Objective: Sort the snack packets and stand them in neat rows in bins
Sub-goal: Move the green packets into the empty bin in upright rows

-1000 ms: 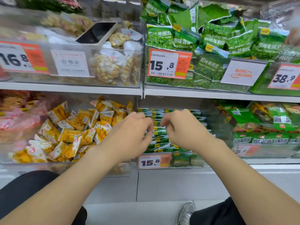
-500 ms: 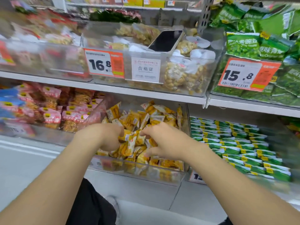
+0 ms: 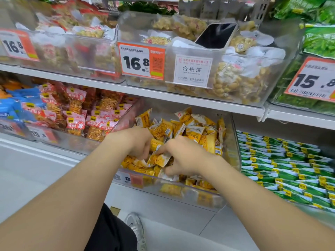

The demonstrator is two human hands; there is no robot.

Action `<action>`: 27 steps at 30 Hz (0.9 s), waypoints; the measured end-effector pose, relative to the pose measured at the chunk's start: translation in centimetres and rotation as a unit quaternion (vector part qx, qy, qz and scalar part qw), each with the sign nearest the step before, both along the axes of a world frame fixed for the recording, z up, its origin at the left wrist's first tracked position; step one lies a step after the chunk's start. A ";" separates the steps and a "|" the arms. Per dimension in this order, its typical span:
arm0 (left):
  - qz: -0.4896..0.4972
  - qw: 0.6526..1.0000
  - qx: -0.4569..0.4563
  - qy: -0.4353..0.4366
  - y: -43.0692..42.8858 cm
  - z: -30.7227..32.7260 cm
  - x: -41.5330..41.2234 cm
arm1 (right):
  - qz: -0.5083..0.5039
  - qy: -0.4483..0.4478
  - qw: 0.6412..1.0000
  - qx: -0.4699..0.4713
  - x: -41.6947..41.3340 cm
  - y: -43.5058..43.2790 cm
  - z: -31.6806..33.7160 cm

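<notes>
Two bare hands reach into a clear bin [image 3: 181, 193] on the lower shelf [image 3: 45, 160]. The bin is see-through plastic with smooth, shiny walls. It is full of yellow packets [image 3: 192, 132]. They are small, puffy and crinkly, with white ends and flat sealed edges. They lie in a messy heap, tipped every which way, and are piled highest by the bin's back wall.

The left hand [image 3: 137, 144] is near the bin's left wall. Its fingers are bent down into the heap and touch the packets. Their tips are hidden, so one cannot tell if they hold any. The right hand [image 3: 186, 158] is just beside it, nearer the bin's front wall. Its fingers press on top of a front packet [image 3: 159, 159] and its thumb curls below, so the packet is pinched between them. This packet lies tilted between the two hands.

In the next bin to the right, green packets [image 3: 282, 167] stand in neat, flat rows. To the left, pink packets [image 3: 76, 122] lean in a loose bunch. On the upper shelf [image 3: 181, 99], a dark, flat phone [image 3: 215, 36] rests tilted on bags of pale nuts [image 3: 235, 82], beside an orange price tag [image 3: 141, 60].
</notes>
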State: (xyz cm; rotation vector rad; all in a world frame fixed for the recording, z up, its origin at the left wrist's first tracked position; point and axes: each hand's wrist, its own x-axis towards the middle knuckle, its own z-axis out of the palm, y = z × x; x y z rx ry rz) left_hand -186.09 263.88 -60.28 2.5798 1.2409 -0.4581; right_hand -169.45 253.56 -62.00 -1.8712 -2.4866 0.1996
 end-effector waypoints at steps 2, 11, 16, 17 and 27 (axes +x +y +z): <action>0.014 0.999 0.027 -0.037 0.3 -0.2 -0.3 | -0.028 0.035 0.999 0.023 0.5 0.3 0.3; 0.043 0.979 0.089 -0.177 1.6 -0.6 -0.9 | -0.206 0.052 0.961 0.176 5.2 -0.4 1.7; 0.078 0.945 0.160 -0.276 1.4 0.5 -0.2 | -0.216 0.082 0.952 0.200 4.5 -0.7 1.7; 0.087 0.933 0.166 -0.307 1.4 0.6 -0.2 | -0.213 0.084 0.954 0.195 4.2 -0.9 1.7; 0.186 0.875 -0.092 -0.438 0.1 1.2 -0.7 | -0.259 0.130 0.933 0.216 3.0 -1.1 1.8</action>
